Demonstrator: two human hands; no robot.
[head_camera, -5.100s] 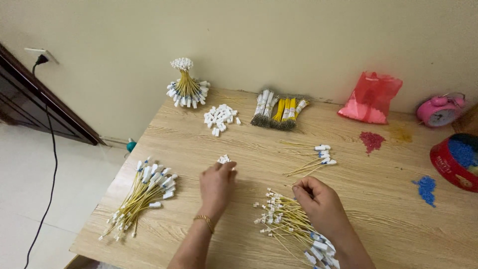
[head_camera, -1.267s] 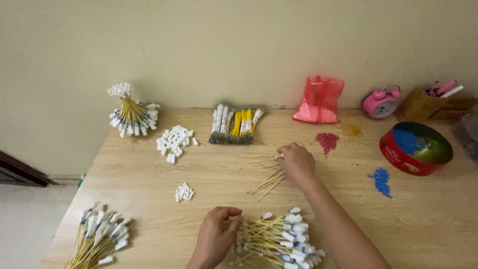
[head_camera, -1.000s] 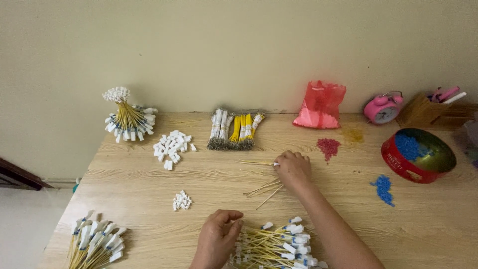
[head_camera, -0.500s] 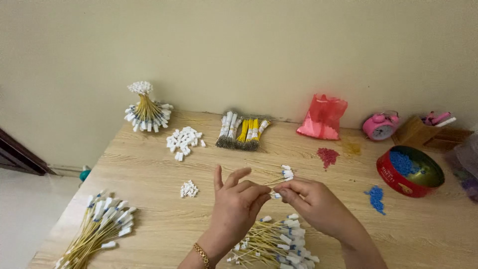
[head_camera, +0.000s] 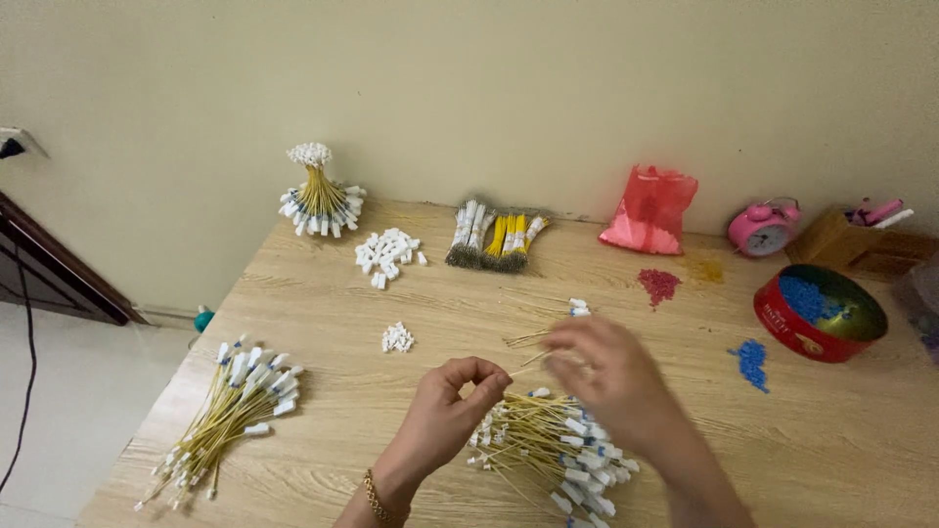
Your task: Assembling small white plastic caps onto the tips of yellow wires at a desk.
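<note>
My left hand (head_camera: 446,411) is over the table's near middle, thumb and fingers pinched on one end of a thin yellow wire (head_camera: 528,363). My right hand (head_camera: 604,376), blurred by motion, is just to the right and seems to hold the wire's other end. Below both hands lies a heap of yellow wires with white connectors (head_camera: 548,448). A few separate wires with white plugs (head_camera: 565,318) lie just beyond my right hand. A small cluster of white connectors (head_camera: 396,338) sits to the left of my left hand.
On the wooden table (head_camera: 323,313): a wire bundle at front left (head_camera: 233,401), an upright tied bundle (head_camera: 317,191), loose white connectors (head_camera: 387,253), grey and yellow wire packs (head_camera: 494,235), a red bag (head_camera: 650,208), a red tin of blue bits (head_camera: 818,313), a pink clock (head_camera: 764,228).
Both hands came together above the wire heap. My left hand went from spread fingers to a pinch on a wire, and my right hand moved back from the far wires.
</note>
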